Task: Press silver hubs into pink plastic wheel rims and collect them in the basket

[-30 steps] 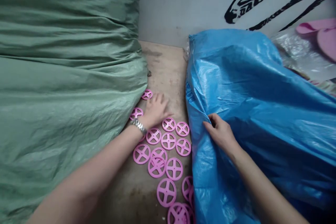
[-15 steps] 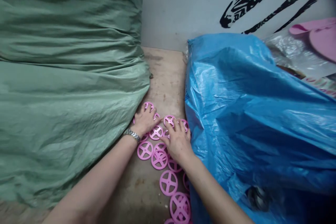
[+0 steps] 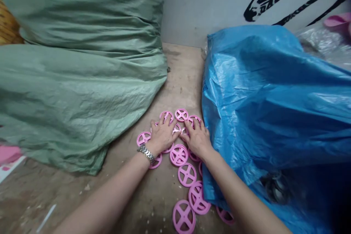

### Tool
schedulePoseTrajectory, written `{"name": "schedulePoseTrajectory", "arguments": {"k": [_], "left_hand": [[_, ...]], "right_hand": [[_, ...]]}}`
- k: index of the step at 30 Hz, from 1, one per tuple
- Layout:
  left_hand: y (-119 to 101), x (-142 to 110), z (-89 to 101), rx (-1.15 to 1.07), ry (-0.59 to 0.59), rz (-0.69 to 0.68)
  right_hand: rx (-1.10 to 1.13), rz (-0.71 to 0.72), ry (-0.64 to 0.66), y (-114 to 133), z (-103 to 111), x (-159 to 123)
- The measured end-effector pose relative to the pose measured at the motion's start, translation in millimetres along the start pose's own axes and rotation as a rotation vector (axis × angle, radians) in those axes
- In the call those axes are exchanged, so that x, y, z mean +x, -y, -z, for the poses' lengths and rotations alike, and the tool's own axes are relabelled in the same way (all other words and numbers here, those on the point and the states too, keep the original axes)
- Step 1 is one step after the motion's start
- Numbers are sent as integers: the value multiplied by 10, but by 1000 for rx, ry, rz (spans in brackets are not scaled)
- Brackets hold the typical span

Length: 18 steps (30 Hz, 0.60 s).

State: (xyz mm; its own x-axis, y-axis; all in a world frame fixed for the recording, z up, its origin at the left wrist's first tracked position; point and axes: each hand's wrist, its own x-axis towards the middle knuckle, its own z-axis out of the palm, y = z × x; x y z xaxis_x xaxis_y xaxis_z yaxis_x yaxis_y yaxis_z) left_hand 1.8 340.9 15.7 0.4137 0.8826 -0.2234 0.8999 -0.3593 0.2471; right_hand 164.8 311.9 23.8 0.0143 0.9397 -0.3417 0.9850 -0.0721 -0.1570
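Several pink spoked plastic wheels (image 3: 187, 174) lie on the floor, some overlapping. My left hand (image 3: 162, 134), with a metal-band watch (image 3: 146, 153) at the wrist, rests palm down over a group of them, fingers spread. Close beside it, my right hand (image 3: 197, 137) lies over other wheels next to the blue sheet, its fingers apart too. The thumbs of both hands point toward each other. One pink wheel (image 3: 181, 114) shows just beyond the fingertips. The wheels under both palms are partly hidden.
A large green sack (image 3: 90, 80) stands to the left and a blue plastic sheet or bag (image 3: 263, 91) to the right, with a strip of bare floor (image 3: 182, 75) between. Behind is a pale wall (image 3: 186, 11) with a zebra-like print. A dark object (image 3: 276, 186) sits by the blue plastic.
Both hands have drawn nearer to each other and the wheels under them are bunched closer together. The view has shifted, showing more floor at the lower left.
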Motion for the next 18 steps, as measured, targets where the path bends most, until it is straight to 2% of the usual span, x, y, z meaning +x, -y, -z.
{"name": "schedulePoseTrajectory", "arguments": {"k": [8,14,18], "left_hand": [[-86,-587,-171,34,-35,-21],[-124,-908,-274,63,-82,-54],[-169,-1059,-306,47,-131,-124]], "right_hand": [[-47,201,2,37,-169,-521],[-89,316,38,49,-190,-740],[-123,414,47,22,-159,-849]]}}
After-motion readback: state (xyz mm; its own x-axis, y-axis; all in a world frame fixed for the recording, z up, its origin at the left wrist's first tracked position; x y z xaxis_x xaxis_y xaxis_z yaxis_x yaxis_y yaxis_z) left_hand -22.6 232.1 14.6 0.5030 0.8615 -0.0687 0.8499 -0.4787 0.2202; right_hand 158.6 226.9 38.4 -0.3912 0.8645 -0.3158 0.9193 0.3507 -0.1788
